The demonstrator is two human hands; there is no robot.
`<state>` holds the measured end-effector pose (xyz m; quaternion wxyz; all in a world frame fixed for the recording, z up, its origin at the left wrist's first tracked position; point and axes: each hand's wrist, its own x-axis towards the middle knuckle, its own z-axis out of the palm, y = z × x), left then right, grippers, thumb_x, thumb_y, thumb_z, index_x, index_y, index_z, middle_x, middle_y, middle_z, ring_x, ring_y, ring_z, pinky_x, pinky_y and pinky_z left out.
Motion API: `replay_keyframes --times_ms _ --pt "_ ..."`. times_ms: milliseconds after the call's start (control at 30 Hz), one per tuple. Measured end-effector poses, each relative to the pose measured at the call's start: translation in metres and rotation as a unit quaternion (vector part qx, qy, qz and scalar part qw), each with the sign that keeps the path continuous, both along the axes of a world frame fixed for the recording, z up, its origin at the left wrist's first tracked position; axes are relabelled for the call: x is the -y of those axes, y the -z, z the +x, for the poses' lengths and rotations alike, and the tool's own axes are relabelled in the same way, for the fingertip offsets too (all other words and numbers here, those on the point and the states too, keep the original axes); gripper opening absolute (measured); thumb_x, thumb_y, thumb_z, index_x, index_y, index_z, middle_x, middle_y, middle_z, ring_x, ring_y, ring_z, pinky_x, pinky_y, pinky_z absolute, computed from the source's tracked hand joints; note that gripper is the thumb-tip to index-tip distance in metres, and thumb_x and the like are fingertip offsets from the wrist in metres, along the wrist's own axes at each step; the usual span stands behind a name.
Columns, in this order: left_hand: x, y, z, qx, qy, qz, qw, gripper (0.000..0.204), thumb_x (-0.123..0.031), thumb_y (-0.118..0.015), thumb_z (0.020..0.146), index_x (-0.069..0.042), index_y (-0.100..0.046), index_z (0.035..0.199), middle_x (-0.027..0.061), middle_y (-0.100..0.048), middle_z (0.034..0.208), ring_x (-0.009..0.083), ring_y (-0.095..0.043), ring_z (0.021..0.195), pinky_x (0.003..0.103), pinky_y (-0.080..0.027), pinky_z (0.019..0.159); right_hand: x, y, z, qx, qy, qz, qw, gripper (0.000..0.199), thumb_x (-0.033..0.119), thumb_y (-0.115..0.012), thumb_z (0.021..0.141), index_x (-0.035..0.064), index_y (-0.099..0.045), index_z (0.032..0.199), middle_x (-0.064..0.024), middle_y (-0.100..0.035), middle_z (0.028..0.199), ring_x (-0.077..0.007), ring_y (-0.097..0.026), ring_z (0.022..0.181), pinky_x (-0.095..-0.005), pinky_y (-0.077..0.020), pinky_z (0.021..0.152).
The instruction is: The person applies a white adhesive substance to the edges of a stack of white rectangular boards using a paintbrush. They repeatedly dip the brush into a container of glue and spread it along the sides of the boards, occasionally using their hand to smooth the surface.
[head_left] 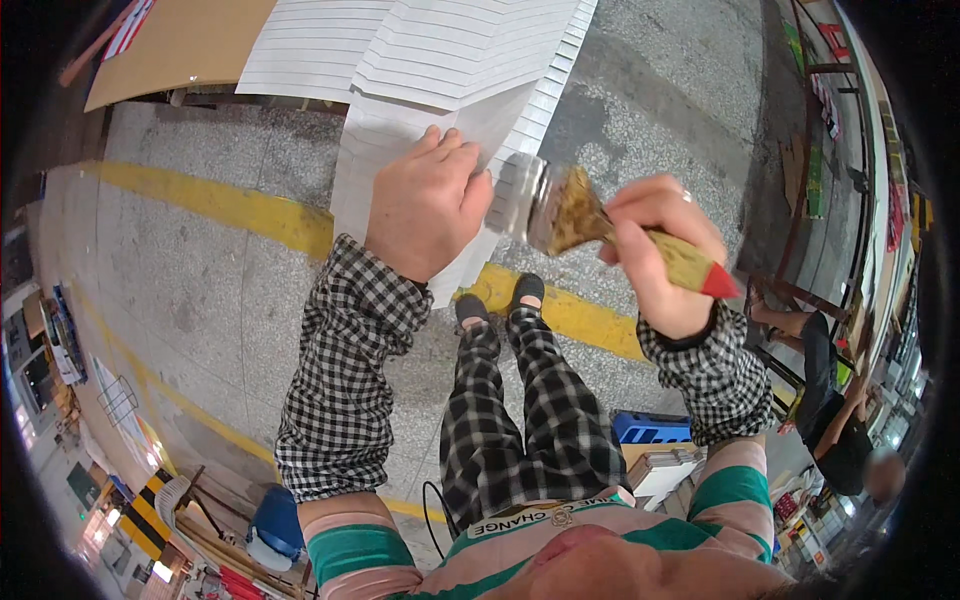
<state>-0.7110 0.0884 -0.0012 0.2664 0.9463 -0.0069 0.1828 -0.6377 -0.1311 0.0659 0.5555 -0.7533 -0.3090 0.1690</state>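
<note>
A wide flat paintbrush with a worn yellow handle and a red tip is gripped in my right hand, fingers wrapped around the handle. Its bristles, smeared by motion, point left toward the edge of the white lined sheets. My left hand lies flat on the near part of these sheets, fingers stretched away from me and thumb apart. The sheets overlap in layers, with stepped strip edges along their right side. Whether the bristles touch the paper cannot be made out.
A brown board lies at the far left beside the sheets. Yellow lines cross the speckled floor. A blue crate stands near my right side, and a blue container at lower left. Another person is at the right by a metal rack.
</note>
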Motion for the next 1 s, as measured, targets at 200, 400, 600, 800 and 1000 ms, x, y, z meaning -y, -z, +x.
replay_keyframes --times_ms 200,400,600,800,1000 --pt "-0.001 0.005 0.000 -0.007 -0.002 0.001 1.000 0.021 -0.011 -0.062 0.080 0.005 -0.063 0.094 0.0238 -0.066 0.096 0.0396 -0.063 0.096 0.044 -0.052 0.086 0.009 0.002 -0.002 -0.007 -0.040 0.003 0.999 0.005 0.001 -0.065 0.078 -0.0009 -0.061 0.078 -0.0120 -0.062 0.082 -0.0199 -0.060 0.072 -0.0305 -0.0471 0.064" --pt "0.000 0.003 -0.003 -0.019 -0.004 0.017 1.000 0.024 -0.014 -0.061 0.080 0.004 -0.062 0.096 0.0224 -0.066 0.103 0.0389 -0.061 0.102 0.043 -0.053 0.082 0.013 0.010 0.002 0.044 -0.064 0.004 0.997 0.004 0.002 -0.064 0.080 -0.0009 -0.061 0.077 -0.0118 -0.062 0.083 -0.0189 -0.061 0.069 -0.0307 -0.0475 0.063" --pt "0.007 -0.005 -0.007 -0.061 -0.037 0.035 0.997 0.028 -0.014 -0.064 0.081 0.004 -0.064 0.102 0.0232 -0.065 0.107 0.0392 -0.060 0.107 0.042 -0.052 0.086 0.000 0.010 0.016 -0.010 0.019 0.029 0.999 0.007 0.004 -0.063 0.081 -0.0013 -0.062 0.077 -0.0097 -0.062 0.081 -0.0186 -0.060 0.069 -0.0300 -0.0468 0.062" --pt "0.012 -0.003 -0.011 -0.072 -0.073 0.043 0.994 0.031 -0.013 -0.063 0.082 0.004 -0.062 0.108 0.0228 -0.062 0.115 0.0399 -0.057 0.112 0.043 -0.049 0.091 0.048 0.004 0.009 -0.115 0.021 0.035 0.992 0.011 0.007 -0.062 0.082 -0.0019 -0.060 0.076 -0.0122 -0.060 0.083 -0.0176 -0.060 0.064 -0.0288 -0.0483 0.059" --pt "0.105 0.024 -0.050 0.075 -0.117 -0.181 0.974 0.030 -0.002 -0.058 0.083 0.007 -0.060 0.112 0.0225 -0.059 0.122 0.0380 -0.053 0.121 0.045 -0.044 0.100 0.100 0.021 0.035 -0.112 0.171 0.083 0.975 0.021 0.014 -0.051 0.094 -0.0045 -0.057 0.086 -0.0124 -0.056 0.093 -0.0161 -0.056 0.059 -0.0283 -0.0464 0.052"
